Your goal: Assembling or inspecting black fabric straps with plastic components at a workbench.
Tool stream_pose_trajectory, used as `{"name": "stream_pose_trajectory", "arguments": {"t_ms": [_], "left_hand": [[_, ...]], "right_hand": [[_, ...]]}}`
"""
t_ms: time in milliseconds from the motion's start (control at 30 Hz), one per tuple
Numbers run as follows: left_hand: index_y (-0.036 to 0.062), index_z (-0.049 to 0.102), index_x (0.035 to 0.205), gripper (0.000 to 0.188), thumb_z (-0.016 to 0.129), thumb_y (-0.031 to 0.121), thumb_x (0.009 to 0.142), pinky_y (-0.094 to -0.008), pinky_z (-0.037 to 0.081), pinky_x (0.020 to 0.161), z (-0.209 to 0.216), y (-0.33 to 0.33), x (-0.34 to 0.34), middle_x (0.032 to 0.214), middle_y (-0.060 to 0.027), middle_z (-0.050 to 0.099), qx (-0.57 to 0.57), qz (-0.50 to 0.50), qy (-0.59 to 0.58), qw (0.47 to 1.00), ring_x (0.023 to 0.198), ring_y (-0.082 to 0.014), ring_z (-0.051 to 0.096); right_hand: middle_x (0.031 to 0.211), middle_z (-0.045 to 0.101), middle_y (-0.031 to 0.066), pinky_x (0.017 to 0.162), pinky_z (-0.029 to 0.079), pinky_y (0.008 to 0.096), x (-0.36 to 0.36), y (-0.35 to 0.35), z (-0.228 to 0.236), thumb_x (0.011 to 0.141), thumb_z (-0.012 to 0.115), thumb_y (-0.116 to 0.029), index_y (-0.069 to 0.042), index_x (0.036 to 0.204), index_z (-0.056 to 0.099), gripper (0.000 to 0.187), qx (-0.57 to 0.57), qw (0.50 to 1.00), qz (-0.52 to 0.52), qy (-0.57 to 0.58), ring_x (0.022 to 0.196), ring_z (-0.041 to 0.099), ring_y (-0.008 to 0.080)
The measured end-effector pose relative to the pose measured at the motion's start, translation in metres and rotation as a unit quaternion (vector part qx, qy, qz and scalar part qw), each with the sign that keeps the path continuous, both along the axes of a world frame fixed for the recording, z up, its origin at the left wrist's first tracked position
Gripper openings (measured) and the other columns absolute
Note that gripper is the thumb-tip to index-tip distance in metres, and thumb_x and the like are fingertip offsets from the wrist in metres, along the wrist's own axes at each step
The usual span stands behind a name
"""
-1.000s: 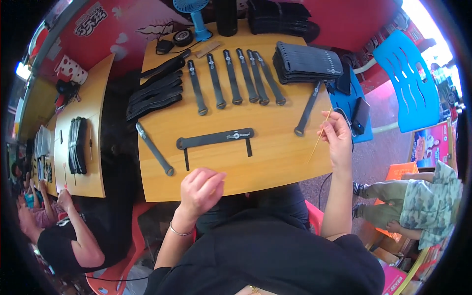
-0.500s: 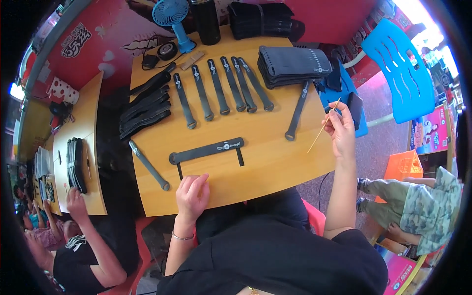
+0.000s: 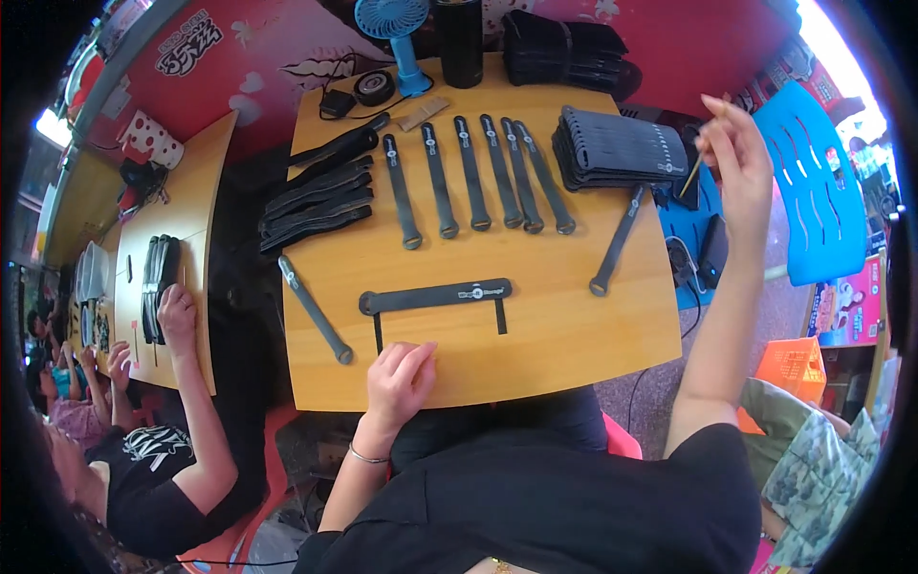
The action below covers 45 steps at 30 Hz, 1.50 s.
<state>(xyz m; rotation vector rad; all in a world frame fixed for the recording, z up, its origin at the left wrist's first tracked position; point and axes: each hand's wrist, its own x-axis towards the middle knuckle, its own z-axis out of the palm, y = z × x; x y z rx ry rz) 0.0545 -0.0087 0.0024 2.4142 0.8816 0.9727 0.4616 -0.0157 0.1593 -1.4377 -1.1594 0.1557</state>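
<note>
My left hand (image 3: 402, 385) rests at the table's front edge, fingers curled together, with nothing visible in them. Just beyond it a dark grey strap (image 3: 436, 296) with a ring at its left end lies crosswise, above two short black strips (image 3: 501, 317) on the tabletop. My right hand (image 3: 740, 158) is raised past the table's right side and pinches a thin wooden stick (image 3: 690, 179), pointing down. Close by the stick is a stack of dark grey straps (image 3: 612, 145). A single strap (image 3: 618, 241) slants below that stack, and another (image 3: 316, 311) lies at the left.
Several straps (image 3: 469, 176) lie in a row across the table (image 3: 574, 349). Black strap bundles (image 3: 320, 201) sit at its left. Behind stand a blue fan (image 3: 409, 57), a black bottle (image 3: 458, 43) and a black bundle (image 3: 564, 53). A co-worker's hand (image 3: 178, 320) is at the left table.
My right hand has moved up and to the right with the wooden stick, toward the strap stack. My left hand stays by the table edge. The whole view has shifted slightly.
</note>
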Motion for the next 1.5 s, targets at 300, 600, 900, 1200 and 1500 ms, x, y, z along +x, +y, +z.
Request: {"name": "stream_pose_trajectory", "arguments": {"t_ms": [300,600,900,1200,1500], "left_hand": [[0.0024,0.062,0.091,0.025,0.065,-0.004,0.067,-0.0326,0.049,0.056,-0.001,0.004,-0.001,0.073,-0.008,0.06,0.002,-0.003,0.004,1.0,0.064,-0.0237,0.058],[0.0044,0.063,0.088,0.021,0.067,0.001,0.067,-0.0306,0.049,0.055,-0.003,0.007,-0.003,0.073,-0.0058,0.058,0.0,-0.014,0.014,1.0,0.065,-0.0211,0.059],[0.0041,0.063,0.088,0.023,0.067,0.001,0.066,-0.0312,0.049,0.056,0.002,0.01,-0.008,0.075,-0.006,0.059,-0.011,-0.009,0.006,1.0,0.066,-0.0216,0.059],[-0.0001,0.059,0.101,0.026,0.065,0.008,0.077,-0.0315,0.049,0.063,0.078,0.05,0.012,0.08,-0.0086,0.06,0.071,0.202,-0.18,0.96,0.072,-0.0232,0.06],[0.001,0.057,0.092,0.008,0.05,0.003,0.089,-0.0282,0.044,0.059,0.078,0.067,-0.018,0.071,-0.0118,0.056,-0.259,0.087,-0.234,0.933,0.064,-0.0193,0.058]], "right_hand": [[0.087,0.064,0.0069,0.071,0.05,0.0378,0.028,0.168,-0.036,0.082,0.058,-0.014,-0.015,0.09,0.066,0.012,-0.241,0.846,0.03,-0.474,0.085,0.062,0.0278],[0.085,0.068,0.0071,0.071,0.051,0.0366,0.059,0.259,-0.107,0.07,0.065,-0.014,-0.013,0.083,0.067,0.013,-0.394,0.78,0.203,-0.443,0.084,0.065,0.0253],[0.083,0.067,0.0096,0.071,0.05,0.0369,0.03,0.257,-0.077,0.069,0.064,-0.008,-0.009,0.083,0.066,0.014,-0.396,0.754,0.213,-0.479,0.082,0.064,0.0269],[0.083,0.06,0.0011,0.065,0.044,0.0171,-0.197,0.118,0.037,0.08,0.063,0.004,-0.001,0.086,0.058,0.01,-0.145,0.874,0.464,0.021,0.076,0.057,0.0046],[0.088,0.059,0.002,0.066,0.046,0.019,-0.25,0.103,-0.014,0.085,0.061,-0.003,-0.002,0.095,0.054,0.012,-0.158,0.856,0.45,0.2,0.076,0.057,0.0067]]}}
